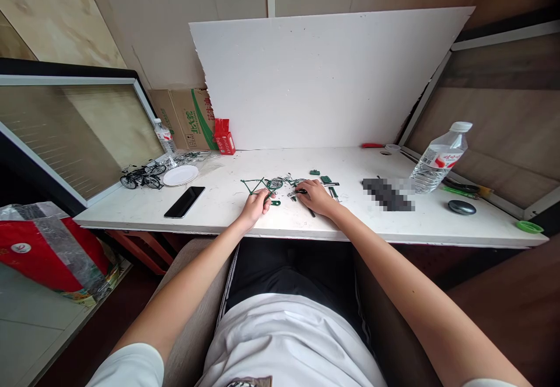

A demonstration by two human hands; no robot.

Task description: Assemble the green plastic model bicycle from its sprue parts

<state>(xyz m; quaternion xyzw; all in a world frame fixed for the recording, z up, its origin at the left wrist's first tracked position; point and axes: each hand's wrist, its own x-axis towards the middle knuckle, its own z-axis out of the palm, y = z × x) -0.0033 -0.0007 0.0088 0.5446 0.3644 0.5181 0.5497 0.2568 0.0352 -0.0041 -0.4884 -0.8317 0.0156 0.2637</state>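
Note:
My left hand (pixel 255 207) is closed on a green toy bicycle frame (pixel 252 187), held just above the white table. A small green part (pixel 275 203) lies beside its fingers. My right hand (pixel 315 196) rests low over the loose parts with its fingers bent together. A small dark piece (pixel 301 191) shows at its fingertips, too small to name. Between and behind the hands lie little spoked wheels (pixel 275 183) and other thin pieces. Several green parts, among them a small block (pixel 325 180), lie just beyond the right hand.
Finished-looking black toy bicycles (pixel 142 177) stand left, beside a white plate (pixel 181 175) and a phone (pixel 184 202). Water bottles stand at left (pixel 164 136) and right (pixel 438 159). A red box (pixel 224 137) is at the back. A dark oval object (pixel 462 207) lies right, near a green lid (pixel 529 227).

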